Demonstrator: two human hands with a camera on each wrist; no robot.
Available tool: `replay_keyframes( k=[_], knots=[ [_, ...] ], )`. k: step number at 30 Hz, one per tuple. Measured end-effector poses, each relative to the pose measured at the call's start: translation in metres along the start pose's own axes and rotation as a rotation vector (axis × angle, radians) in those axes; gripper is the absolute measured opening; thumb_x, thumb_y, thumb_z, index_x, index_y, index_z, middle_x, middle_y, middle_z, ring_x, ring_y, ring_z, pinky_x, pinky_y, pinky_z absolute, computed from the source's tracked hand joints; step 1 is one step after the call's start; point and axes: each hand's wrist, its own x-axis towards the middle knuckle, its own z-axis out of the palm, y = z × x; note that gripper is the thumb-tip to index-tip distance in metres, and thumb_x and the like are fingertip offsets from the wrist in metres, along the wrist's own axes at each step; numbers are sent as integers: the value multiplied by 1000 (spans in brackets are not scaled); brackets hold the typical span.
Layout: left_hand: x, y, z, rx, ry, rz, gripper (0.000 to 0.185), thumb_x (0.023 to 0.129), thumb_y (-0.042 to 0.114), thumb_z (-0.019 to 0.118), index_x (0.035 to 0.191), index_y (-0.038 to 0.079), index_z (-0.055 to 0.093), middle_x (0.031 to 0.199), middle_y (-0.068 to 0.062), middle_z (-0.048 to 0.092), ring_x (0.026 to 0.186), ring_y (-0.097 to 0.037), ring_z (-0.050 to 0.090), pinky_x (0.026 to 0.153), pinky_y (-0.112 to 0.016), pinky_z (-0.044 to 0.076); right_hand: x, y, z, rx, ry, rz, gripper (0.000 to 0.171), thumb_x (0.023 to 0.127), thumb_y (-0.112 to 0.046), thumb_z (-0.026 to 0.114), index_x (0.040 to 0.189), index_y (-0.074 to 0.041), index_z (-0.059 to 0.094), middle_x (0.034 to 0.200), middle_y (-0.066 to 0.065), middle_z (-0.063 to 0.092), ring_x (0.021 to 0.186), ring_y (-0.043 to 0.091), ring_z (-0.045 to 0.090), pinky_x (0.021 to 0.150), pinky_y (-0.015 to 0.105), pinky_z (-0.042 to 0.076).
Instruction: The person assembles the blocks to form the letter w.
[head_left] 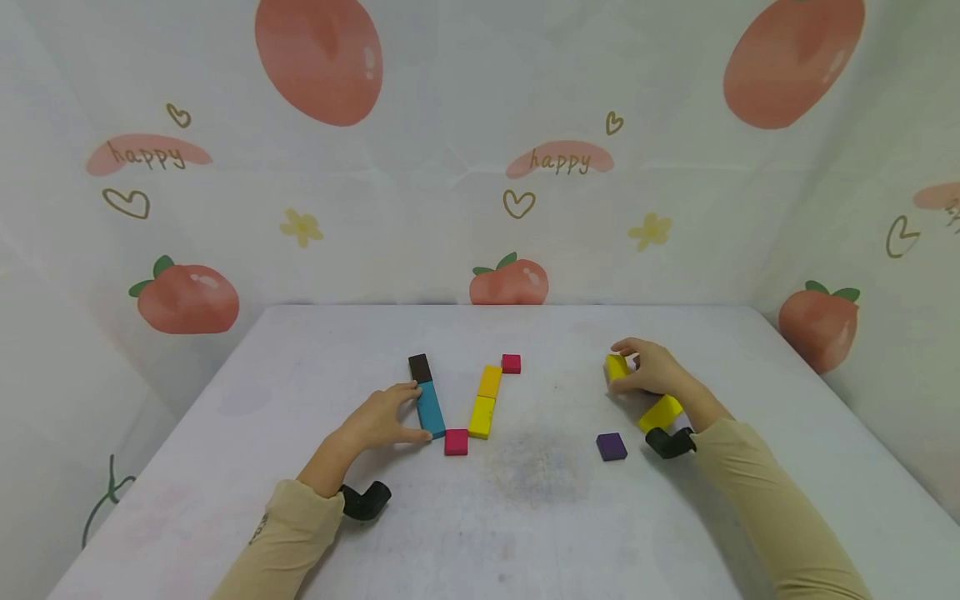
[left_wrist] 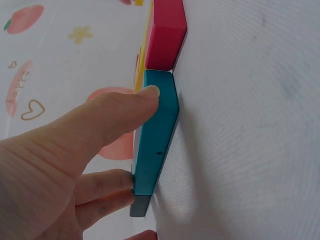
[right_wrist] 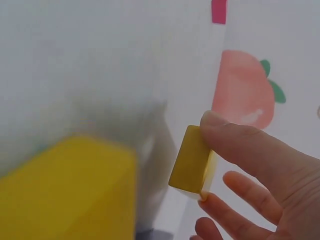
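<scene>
On a white counter (head_left: 540, 533), my left hand (head_left: 382, 419) reaches in with thumb and fingers spread along a blue rectangular block (head_left: 431, 410), the thumb touching its near end and the fingertips its far end. The blue block lies flat, left of centre; a dark brown block (head_left: 421, 367) adjoins its far end, and a small red block (head_left: 456, 442) meets its near end. From that red block, a bright yellow block (head_left: 482, 417) and an orange-yellow block (head_left: 490, 382) run away from me end to end, with a second red block (head_left: 512, 363) at the far right tip, so the whole line bends like a V. Well apart to the right, my right hand (head_left: 654, 371) pinches a yellow block (head_left: 617, 367) between thumb and fingertips; whether its underside touches the counter, I can't quite tell. Beneath my right wrist is another yellow piece (head_left: 661, 412), and a purple square block (head_left: 611, 447) lies nearer me. Both my sleeves are beige. Behind hangs a pale cloth (head_left: 420, 183) printed with red fruit, hearts, yellow flowers and the word "happy".
</scene>
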Motion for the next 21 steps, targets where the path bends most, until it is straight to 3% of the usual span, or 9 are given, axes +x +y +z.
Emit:
replay_keyframes(
  k=[21],
  knots=[
    [-2,2,-2,-8,-1,-6,74,76,33,75,134,-3,46,145,-20,39,128,-46,39,104,-57,37,8,-44,13,-1,-34,-133,58,77,-19,75,127,1,51,127,24,54,110,40,52,94,50,47]
  ],
)
